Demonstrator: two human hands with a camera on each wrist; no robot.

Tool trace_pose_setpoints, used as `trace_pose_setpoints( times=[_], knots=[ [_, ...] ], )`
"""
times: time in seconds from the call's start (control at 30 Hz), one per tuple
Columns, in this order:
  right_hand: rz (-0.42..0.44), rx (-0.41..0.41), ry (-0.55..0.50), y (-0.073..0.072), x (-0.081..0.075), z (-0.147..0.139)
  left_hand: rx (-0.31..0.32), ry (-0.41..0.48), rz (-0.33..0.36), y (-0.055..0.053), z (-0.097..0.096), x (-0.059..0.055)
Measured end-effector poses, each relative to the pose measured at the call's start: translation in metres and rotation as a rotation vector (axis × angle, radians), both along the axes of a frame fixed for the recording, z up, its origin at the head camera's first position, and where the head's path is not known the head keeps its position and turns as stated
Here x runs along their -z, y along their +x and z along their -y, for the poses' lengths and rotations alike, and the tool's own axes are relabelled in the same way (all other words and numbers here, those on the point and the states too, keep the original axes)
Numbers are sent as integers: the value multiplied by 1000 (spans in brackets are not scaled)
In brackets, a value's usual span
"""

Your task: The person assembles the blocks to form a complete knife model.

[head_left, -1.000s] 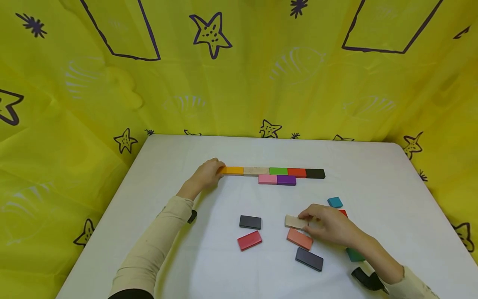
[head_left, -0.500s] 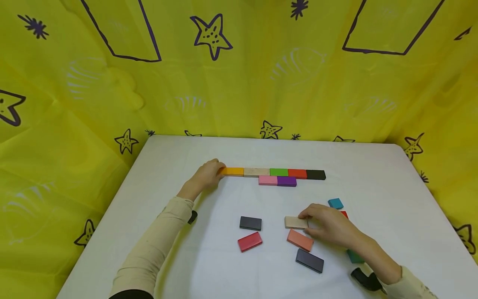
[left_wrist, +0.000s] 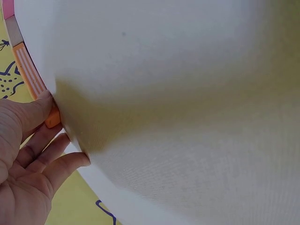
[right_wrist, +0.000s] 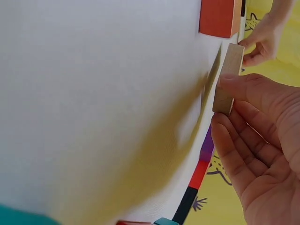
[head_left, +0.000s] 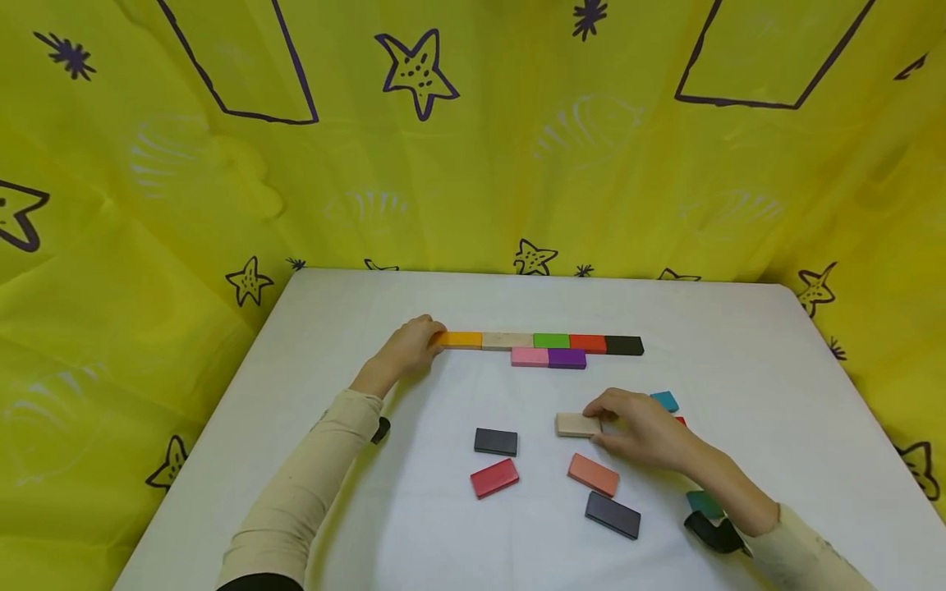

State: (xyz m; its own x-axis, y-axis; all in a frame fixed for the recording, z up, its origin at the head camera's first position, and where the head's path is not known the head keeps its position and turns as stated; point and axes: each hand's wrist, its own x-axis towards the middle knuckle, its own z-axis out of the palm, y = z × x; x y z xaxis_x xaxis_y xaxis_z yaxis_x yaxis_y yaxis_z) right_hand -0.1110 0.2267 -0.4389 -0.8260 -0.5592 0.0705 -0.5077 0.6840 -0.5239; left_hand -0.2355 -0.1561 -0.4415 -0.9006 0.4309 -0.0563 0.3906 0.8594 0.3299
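My left hand [head_left: 408, 345] pinches the left end of an orange block [head_left: 463, 340] between thumb and finger. In the left wrist view the thumb lies along the orange block [left_wrist: 31, 70], whose side has pale stripes. That block begins a row with a plain wood block [head_left: 507, 341], a green one [head_left: 551, 341], a red one [head_left: 587, 344] and a black one [head_left: 624, 345]. Below the row, pink [head_left: 529, 357] and purple [head_left: 567, 359] blocks lie end to end. My right hand [head_left: 643, 428] holds another plain wood block [head_left: 571, 424] by its right end, its shadow falling apart from it on the table in the right wrist view.
Loose on the white table [head_left: 414, 509] lie two dark grey blocks, one at left [head_left: 496, 442] and one nearer [head_left: 613, 515], a crimson block [head_left: 494, 478] and a coral block [head_left: 593, 474]. Blue [head_left: 665, 401] and teal [head_left: 704, 504] blocks are beside the right arm. A yellow curtain [head_left: 473, 164] stands behind.
My right hand has moved slightly away from me and to the left, carrying the plain wood block off from beside the coral one. The left hand stays on the orange block.
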Motion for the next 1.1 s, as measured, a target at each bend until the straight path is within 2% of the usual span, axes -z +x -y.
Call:
trace_pose_setpoints(
  times=[0.3,0.57,0.9,1.1],
  knots=[
    [-29,36,-28,-17,2,4,-7,-3,4,0,-1,1],
    [-6,73,-14,-32,2,7,-1,-2,2,0,-1,0],
    [-20,66,-19,-44,3,9,5,4,-3,-1,0,1],
    [3,90,7,-48,4,9,5,-1,-7,-1,1,2]
  ],
)
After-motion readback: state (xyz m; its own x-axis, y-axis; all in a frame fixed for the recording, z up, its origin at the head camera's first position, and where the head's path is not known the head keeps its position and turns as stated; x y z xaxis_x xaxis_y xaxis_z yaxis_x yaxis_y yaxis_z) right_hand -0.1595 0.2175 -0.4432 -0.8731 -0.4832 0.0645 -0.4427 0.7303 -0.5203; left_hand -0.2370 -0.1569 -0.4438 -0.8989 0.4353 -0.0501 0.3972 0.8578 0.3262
